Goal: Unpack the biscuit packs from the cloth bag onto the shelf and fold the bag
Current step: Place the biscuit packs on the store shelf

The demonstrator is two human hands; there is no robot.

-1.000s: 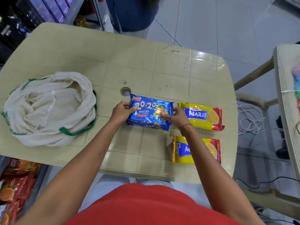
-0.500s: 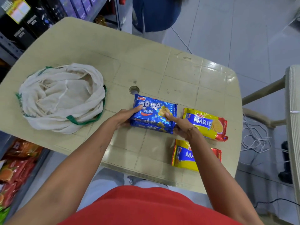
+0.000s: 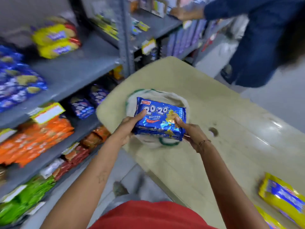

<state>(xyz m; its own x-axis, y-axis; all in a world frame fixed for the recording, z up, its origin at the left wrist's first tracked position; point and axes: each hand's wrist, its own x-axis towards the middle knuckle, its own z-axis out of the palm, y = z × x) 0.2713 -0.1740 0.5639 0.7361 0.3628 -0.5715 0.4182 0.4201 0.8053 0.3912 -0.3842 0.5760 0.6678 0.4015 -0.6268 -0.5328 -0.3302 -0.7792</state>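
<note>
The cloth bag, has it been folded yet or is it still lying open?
Not folded. The cloth bag lies crumpled and open on the table, partly hidden behind the blue biscuit packs held in both hands.

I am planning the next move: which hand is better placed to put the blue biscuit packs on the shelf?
Probably the left hand. It grips the blue 20-20 packs on the side facing the grey shelf, while the right hand holds the side toward the table.

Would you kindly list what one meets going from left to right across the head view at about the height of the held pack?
Orange packs on the grey metal shelf → left hand → blue 20-20 butter cookie packs → right hand → round hole in the beige plastic table.
</note>
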